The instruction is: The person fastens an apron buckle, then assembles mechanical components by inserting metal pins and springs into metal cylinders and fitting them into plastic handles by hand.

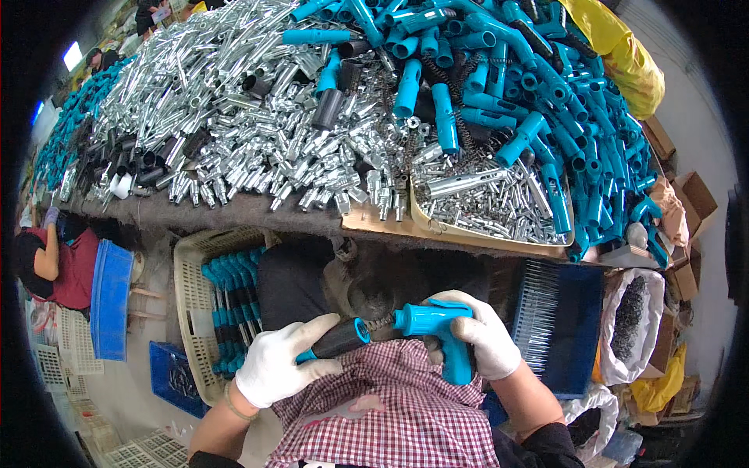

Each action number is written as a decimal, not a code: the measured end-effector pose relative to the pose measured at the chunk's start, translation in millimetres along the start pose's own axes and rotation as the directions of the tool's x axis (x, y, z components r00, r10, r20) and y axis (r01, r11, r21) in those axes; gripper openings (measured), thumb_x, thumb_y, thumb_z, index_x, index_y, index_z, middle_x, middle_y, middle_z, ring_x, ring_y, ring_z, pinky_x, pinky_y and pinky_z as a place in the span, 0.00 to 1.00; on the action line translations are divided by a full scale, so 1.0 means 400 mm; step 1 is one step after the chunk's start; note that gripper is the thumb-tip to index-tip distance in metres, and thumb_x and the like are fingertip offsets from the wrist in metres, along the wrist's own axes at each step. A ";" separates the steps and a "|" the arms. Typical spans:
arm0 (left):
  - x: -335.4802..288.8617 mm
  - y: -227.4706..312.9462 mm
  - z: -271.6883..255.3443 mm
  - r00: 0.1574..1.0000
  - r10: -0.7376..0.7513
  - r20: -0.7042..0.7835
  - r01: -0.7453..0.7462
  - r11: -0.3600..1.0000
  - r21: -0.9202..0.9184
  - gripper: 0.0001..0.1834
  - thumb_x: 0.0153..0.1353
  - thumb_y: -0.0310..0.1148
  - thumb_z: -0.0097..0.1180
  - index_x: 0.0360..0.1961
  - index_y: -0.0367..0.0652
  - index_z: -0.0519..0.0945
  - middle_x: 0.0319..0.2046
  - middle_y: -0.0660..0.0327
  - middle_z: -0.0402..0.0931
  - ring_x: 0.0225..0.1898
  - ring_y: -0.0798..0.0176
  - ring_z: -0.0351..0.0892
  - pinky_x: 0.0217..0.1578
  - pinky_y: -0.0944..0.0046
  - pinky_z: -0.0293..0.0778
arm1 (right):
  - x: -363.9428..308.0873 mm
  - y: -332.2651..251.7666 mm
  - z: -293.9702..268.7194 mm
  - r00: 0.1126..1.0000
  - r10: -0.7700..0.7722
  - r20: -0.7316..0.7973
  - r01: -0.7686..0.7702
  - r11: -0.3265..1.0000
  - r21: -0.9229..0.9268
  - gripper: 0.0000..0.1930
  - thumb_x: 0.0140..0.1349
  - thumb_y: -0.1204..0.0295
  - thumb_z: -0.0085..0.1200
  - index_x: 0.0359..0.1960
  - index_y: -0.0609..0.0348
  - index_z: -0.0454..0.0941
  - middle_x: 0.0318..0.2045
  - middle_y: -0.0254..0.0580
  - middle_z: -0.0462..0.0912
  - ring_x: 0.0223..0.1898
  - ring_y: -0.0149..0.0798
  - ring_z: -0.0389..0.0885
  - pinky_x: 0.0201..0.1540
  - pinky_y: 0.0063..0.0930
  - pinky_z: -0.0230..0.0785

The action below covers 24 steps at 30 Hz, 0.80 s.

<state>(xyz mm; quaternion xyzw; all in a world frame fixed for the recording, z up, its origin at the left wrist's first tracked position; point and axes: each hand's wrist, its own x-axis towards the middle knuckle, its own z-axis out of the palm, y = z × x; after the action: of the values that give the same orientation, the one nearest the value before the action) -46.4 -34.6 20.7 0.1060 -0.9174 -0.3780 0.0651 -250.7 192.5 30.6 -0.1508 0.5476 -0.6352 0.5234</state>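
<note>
Over my lap, my left hand [282, 363], in a white glove, is closed around a black tube with teal ends [337, 340]. My right hand [488, 340], gloved too, grips a teal pistol-shaped housing [431, 320] from its right side, with the handle pointing down. A dark coil spring [381, 322] bridges the gap between the two parts, roughly in line with both. Whether the spring is fixed to either part is hidden. Behind them, a shallow tray [425, 222] of small metal pins and springs sits at the table's near edge.
The table holds heaps of silver metal fittings [304, 148] and teal housings [593, 156]. Below, a cream crate [187, 312] of teal-and-black assembled tools stands left; a blue bin [581, 327] with thin metal rods stands right, beside a white sack [654, 300]. Another person [58, 261] sits far left.
</note>
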 end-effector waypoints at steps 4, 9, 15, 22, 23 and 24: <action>-0.013 0.024 -0.030 0.997 0.013 0.076 -0.028 0.979 0.200 0.33 0.47 0.49 0.71 0.53 0.44 0.79 0.33 0.52 0.81 0.33 0.48 0.84 0.33 0.56 0.78 | 0.013 -0.039 -0.013 0.990 0.111 0.088 -0.101 0.988 -0.114 0.33 0.58 0.54 0.63 0.57 0.67 0.72 0.35 0.47 0.82 0.31 0.34 0.82 0.36 0.29 0.77; 0.012 0.051 -0.064 0.942 -0.004 0.336 -0.082 0.967 0.242 0.33 0.49 0.51 0.69 0.56 0.47 0.79 0.29 0.54 0.79 0.29 0.50 0.83 0.30 0.58 0.76 | 0.025 -0.028 0.004 0.941 0.034 0.336 0.171 0.811 -0.560 0.27 0.55 0.63 0.65 0.56 0.60 0.77 0.40 0.46 0.85 0.36 0.37 0.84 0.42 0.31 0.77; 0.017 -0.065 -0.038 0.688 -0.036 0.724 0.483 0.768 -0.421 0.44 0.54 0.61 0.65 0.61 0.35 0.73 0.31 0.59 0.80 0.25 0.70 0.77 0.28 0.68 0.76 | 0.032 -0.022 0.075 0.410 -0.282 0.868 0.724 -0.478 -0.497 0.20 0.54 0.64 0.57 0.49 0.49 0.81 0.28 0.38 0.77 0.31 0.37 0.78 0.44 0.39 0.72; 0.006 -0.118 0.021 0.526 0.170 0.833 0.577 0.648 -0.497 0.46 0.57 0.64 0.60 0.64 0.36 0.71 0.22 0.66 0.74 0.21 0.75 0.72 0.22 0.72 0.70 | 0.073 -0.038 0.062 0.024 -0.103 0.994 0.852 -0.519 -0.074 0.20 0.53 0.66 0.54 0.49 0.53 0.79 0.33 0.38 0.74 0.35 0.40 0.77 0.46 0.42 0.74; 0.003 -0.116 0.020 0.539 0.163 0.826 0.565 0.658 -0.499 0.45 0.57 0.65 0.60 0.64 0.39 0.72 0.23 0.66 0.74 0.22 0.75 0.72 0.23 0.73 0.71 | 0.075 -0.033 0.062 0.071 -0.132 0.989 0.866 -0.484 -0.127 0.20 0.53 0.66 0.55 0.49 0.53 0.79 0.33 0.37 0.74 0.36 0.40 0.77 0.46 0.41 0.74; 0.001 -0.107 0.014 0.540 0.162 0.826 0.566 0.657 -0.498 0.45 0.57 0.65 0.60 0.64 0.39 0.72 0.23 0.66 0.74 0.22 0.75 0.72 0.23 0.73 0.71 | 0.076 -0.025 0.060 0.119 -0.160 0.980 0.877 -0.446 -0.179 0.21 0.52 0.66 0.56 0.49 0.52 0.79 0.33 0.36 0.74 0.36 0.40 0.77 0.46 0.41 0.74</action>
<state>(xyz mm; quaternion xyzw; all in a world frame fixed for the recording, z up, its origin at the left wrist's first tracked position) -41.6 -60.5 -13.6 0.0010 -0.5871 -0.7149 -0.3798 -249.6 152.9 36.2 -0.8967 0.3808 -0.2111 -0.0798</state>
